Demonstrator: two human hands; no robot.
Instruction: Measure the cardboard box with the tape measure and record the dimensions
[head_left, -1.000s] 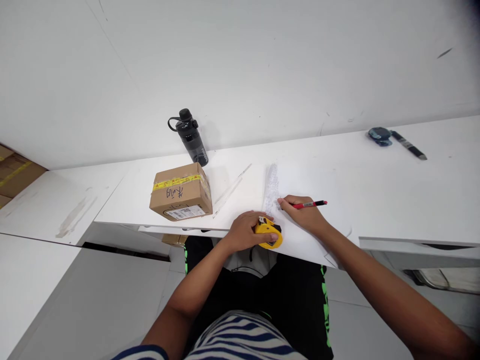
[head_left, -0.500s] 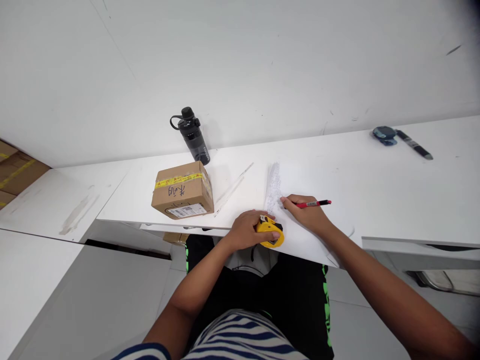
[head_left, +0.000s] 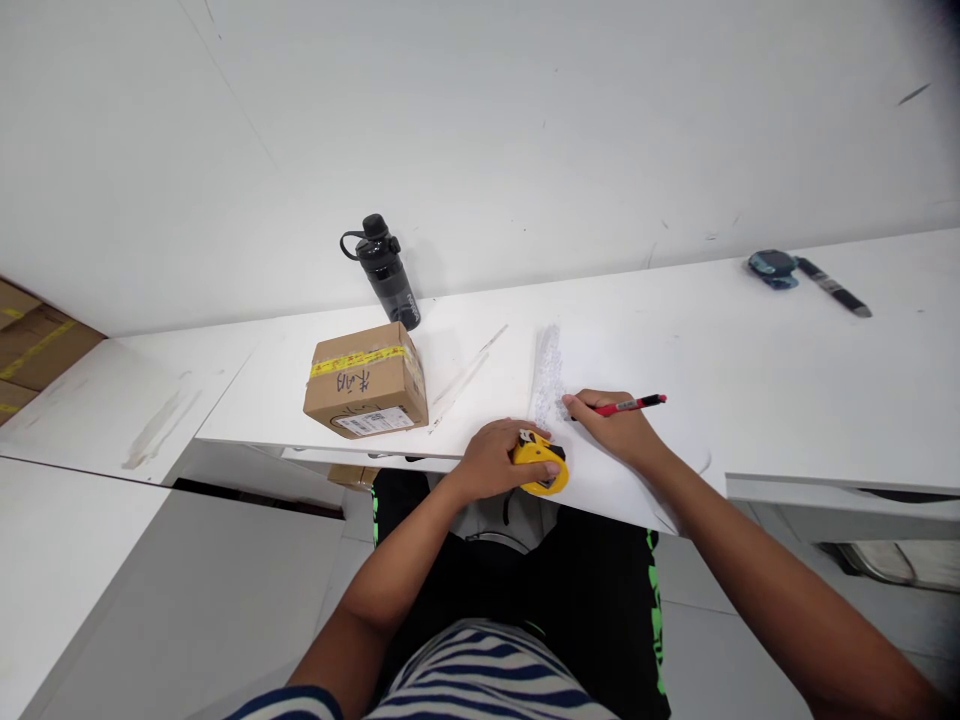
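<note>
Right hand (head_left: 616, 427) pinches red pen (head_left: 628, 405) over written paper (head_left: 550, 378); left hand (head_left: 489, 463) grips yellow tape measure (head_left: 535, 452); arrangement virtually unchanged from preceding views, suggesting continued writing.

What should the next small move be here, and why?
Probably a short pen stroke by the right hand: it grips the red pen in a writing hold, fingertips beside the handwriting on the paper, while the left hand holds the yellow tape measure.

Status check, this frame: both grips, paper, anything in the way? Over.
Left grip closed on tape measure. Right grip holding pen at paper, writing visible. Box, bottle off left, clear of both grips.
</note>
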